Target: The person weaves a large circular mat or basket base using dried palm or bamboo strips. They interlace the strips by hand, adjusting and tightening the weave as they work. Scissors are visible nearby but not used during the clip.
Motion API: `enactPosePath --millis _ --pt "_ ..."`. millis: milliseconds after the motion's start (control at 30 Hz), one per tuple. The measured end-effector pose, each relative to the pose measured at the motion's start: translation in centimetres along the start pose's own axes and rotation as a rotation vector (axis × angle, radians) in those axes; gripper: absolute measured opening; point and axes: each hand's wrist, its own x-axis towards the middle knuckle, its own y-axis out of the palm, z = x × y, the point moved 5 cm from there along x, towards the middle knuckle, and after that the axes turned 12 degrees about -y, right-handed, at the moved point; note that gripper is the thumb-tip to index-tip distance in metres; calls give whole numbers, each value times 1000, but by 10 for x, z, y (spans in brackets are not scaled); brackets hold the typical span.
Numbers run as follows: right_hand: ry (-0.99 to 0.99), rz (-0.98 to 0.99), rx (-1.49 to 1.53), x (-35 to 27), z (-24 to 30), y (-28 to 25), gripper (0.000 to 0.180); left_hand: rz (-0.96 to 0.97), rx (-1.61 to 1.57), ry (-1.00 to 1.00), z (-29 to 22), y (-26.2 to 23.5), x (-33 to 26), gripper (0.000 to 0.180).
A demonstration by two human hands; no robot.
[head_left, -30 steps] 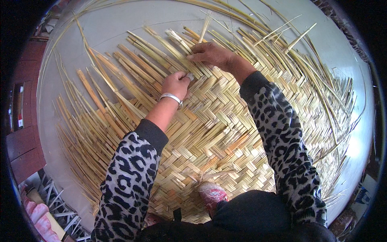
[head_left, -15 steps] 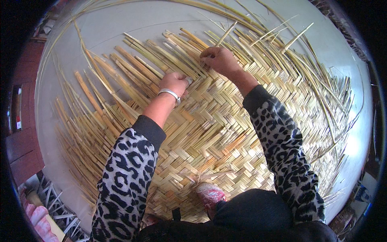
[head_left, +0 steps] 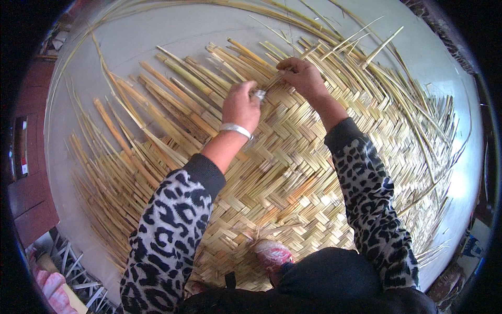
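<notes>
A large woven mat (head_left: 293, 172) of split cane or bamboo strips lies beneath my hands, its herringbone weave ending in loose strip ends (head_left: 172, 97) at the far left. My left hand (head_left: 242, 107) is at the far edge of the weave, fingers curled, with a silvery band on a finger and a pale bracelet at the wrist. What those fingers hold, if anything, is hidden. To its right and slightly farther off, my right hand (head_left: 303, 78) pinches a strip (head_left: 310, 51), whose pale end sticks out beyond the knuckles.
The mat rests on a smooth grey floor (head_left: 141, 36). Long loose strips (head_left: 376, 49) arch over its far right side. My shoe (head_left: 273, 253) stands on the near part. Pink cloth (head_left: 51, 285) and a heap of white slats (head_left: 83, 282) lie at the lower left.
Both hands have moved right, the left one also slightly away from me. The strip at my right hand has shifted right with it and now leans lower.
</notes>
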Motion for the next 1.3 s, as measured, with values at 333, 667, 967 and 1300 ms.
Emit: enactPosePath --millis 333,667,967,1300 --pt "-170 83 506 11 -1 -41 14 395 -24 -320 9 48 46 24" --pt "-61 304 -393 95 -11 15 54 42 -325 -497 0 23 21 19" --pt "-171 541 -340 75 20 28 59 -43 -708 -680 -8 17 4 13" --pt "-213 328 -79 43 34 15 39 -16 -826 -802 4 30 4 12"
